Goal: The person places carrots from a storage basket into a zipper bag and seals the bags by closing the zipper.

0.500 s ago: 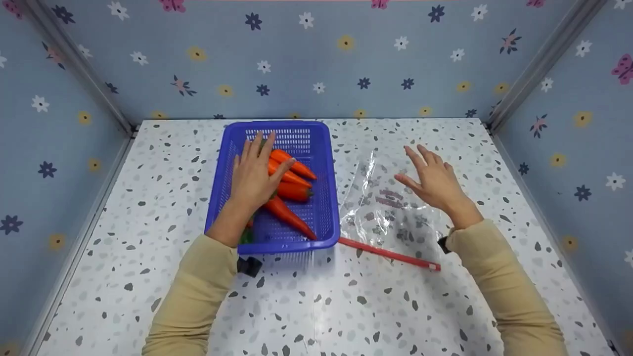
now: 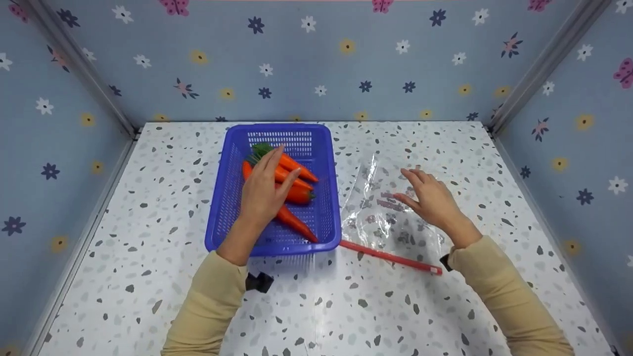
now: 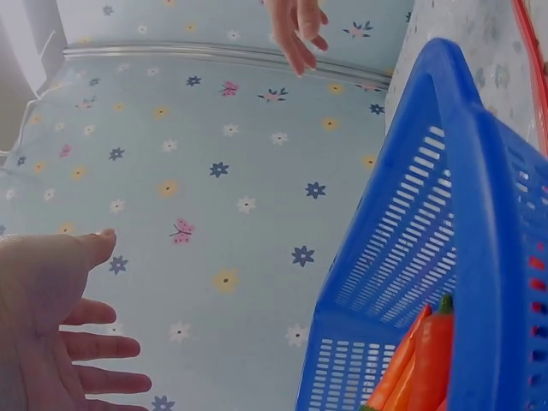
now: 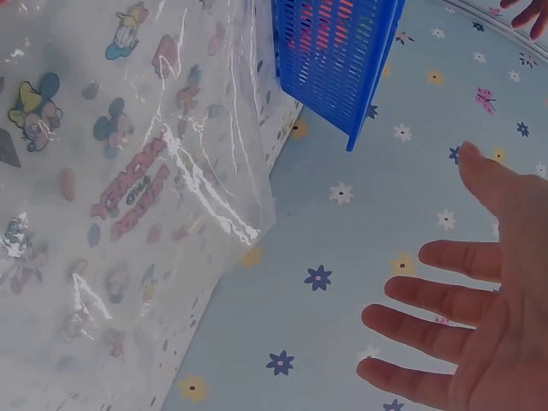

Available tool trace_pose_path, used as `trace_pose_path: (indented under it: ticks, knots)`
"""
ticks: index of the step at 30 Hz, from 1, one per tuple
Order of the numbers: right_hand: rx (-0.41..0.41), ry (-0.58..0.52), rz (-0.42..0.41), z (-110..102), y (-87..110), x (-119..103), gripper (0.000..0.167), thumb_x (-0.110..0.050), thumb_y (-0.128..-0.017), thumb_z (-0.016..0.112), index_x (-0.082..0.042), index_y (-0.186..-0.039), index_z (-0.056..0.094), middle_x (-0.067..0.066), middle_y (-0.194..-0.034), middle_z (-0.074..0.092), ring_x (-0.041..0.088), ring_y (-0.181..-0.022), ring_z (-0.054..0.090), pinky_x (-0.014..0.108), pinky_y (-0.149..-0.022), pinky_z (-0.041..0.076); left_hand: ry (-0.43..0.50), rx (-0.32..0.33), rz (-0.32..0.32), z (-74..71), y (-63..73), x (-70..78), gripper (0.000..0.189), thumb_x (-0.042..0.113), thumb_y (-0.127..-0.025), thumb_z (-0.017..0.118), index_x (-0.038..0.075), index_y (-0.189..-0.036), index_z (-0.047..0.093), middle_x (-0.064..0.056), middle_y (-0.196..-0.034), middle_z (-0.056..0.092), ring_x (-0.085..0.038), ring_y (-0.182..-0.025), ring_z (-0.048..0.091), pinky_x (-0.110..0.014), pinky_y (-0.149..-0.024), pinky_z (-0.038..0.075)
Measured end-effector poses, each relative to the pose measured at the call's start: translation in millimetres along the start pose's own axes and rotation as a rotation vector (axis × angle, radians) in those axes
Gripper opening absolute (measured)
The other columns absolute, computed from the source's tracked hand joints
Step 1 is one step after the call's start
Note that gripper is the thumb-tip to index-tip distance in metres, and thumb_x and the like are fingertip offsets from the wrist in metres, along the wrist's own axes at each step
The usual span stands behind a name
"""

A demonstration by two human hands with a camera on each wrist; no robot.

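A blue plastic basket [image 2: 334,198] holds orange carrots [image 2: 301,169] with green tops and long red vegetables [image 2: 299,226], one with a green stem end. Over the basket hovers my left hand [image 2: 259,198], fingers extended and thumb apart, hiding part of the contents. The left wrist view shows that hand [image 3: 51,317] holding nothing, apart from the basket wall. To the right, a clear plastic bag [image 2: 368,207] printed with cartoon figures lies flat, a red slider bar [image 2: 390,256] along its near edge. Above its right part is my right hand [image 2: 435,205], with nothing in its spread fingers [image 4: 428,334].
The white speckled tabletop [image 2: 163,207] carries the basket and bag side by side. Flower-patterned panels [image 2: 336,64] enclose it at the back and both sides. A black wrist camera [image 2: 259,282] sits under the left wrist, near the basket's front rim.
My left hand has drawn back toward me and slightly right, uncovering green carrot tops. My right hand has also come nearer and lower over the bag. Basket and bag stay put.
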State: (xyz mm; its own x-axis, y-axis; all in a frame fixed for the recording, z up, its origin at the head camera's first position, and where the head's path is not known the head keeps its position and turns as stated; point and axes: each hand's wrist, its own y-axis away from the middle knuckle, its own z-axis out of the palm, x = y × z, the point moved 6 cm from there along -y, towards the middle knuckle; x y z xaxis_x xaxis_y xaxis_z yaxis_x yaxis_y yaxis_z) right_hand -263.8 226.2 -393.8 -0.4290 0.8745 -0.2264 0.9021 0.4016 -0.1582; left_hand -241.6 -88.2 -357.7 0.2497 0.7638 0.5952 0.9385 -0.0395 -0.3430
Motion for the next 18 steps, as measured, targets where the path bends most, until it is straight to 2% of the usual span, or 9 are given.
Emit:
trace_pose_path:
  ticks: [5,10,15,18]
  knots:
    - [0.030,-0.005,-0.057,8,7.7,-6,0.056,-0.030,-0.082,0.063,-0.001,-0.126,0.044,0.020,-0.119,0.049,0.035,-0.107,0.047,0.050,-0.084,0.039,0.077,0.070,0.027,4.8,6.4,1.1,0.060,0.044,-0.085,0.052,0.007,-0.131,0.043,-0.012,-0.128,0.046,-0.024,-0.115,0.044,-0.037,-0.092,0.039]
    - [0.022,-0.043,-0.073,20,14.8,-9,0.052,-0.026,-0.080,0.066,-0.002,-0.123,0.048,0.018,-0.115,0.052,0.033,-0.102,0.050,0.048,-0.083,0.041,0.153,0.124,0.033,11.0,11.8,-0.2,0.056,0.039,-0.084,0.056,0.003,-0.126,0.049,-0.013,-0.120,0.052,-0.024,-0.108,0.050,-0.035,-0.089,0.041]
    - [-0.035,-0.122,-0.048,39,22.8,-8,0.053,-0.023,-0.078,0.068,-0.006,-0.124,0.048,0.015,-0.113,0.053,0.031,-0.102,0.052,0.046,-0.084,0.042,0.237,0.165,0.021,19.2,18.2,-4.6,0.050,0.034,-0.083,0.060,0.001,-0.120,0.054,-0.013,-0.113,0.056,-0.022,-0.100,0.054,-0.033,-0.087,0.043]
    - [-0.057,-0.186,-0.049,51,27.4,-7,0.054,-0.020,-0.076,0.070,-0.009,-0.125,0.049,0.013,-0.118,0.052,0.031,-0.106,0.050,0.046,-0.086,0.041,0.289,0.201,0.029,24.3,22.9,-6.8,0.046,0.030,-0.083,0.061,-0.001,-0.116,0.057,-0.013,-0.106,0.059,-0.019,-0.093,0.056,-0.030,-0.082,0.045]
